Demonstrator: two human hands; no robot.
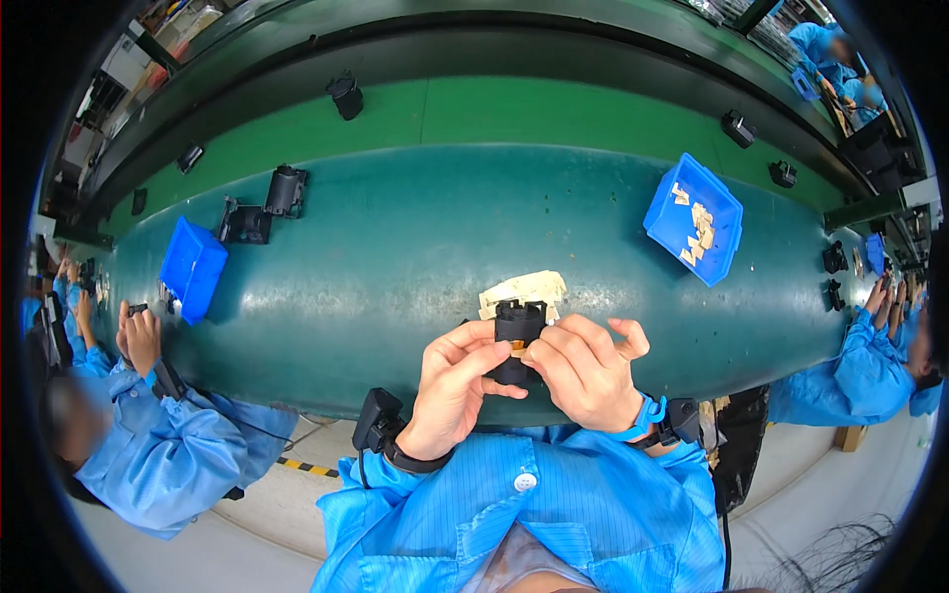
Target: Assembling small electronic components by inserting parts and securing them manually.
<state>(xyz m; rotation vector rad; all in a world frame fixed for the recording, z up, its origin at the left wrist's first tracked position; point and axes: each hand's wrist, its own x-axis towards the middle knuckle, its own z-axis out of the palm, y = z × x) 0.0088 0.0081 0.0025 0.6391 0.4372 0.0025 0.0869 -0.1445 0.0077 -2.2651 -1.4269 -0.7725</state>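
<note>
Between my hands, near the front edge of the green table, is a black plastic housing (520, 320) with a notched top. My left hand (450, 383) grips it from the left, its thumb and fingers closed about the side. On the housing's front lies a small amber-coloured piece (517, 346). The fingers of my right hand (588, 376) are bent and pressed against that piece and the housing's right side; its little finger sticks out. Just behind the housing lies a cream-coloured stack of paper-like pieces (526, 289), partly hidden by it.
A blue bin (732, 242) with cream pieces stands at the far right, another blue bin (201, 269) at the left. Black housings (287, 191) sit beyond it. More black parts (345, 96) rest on the green strip behind. A co-worker (188, 435) sits at my left, others at my right.
</note>
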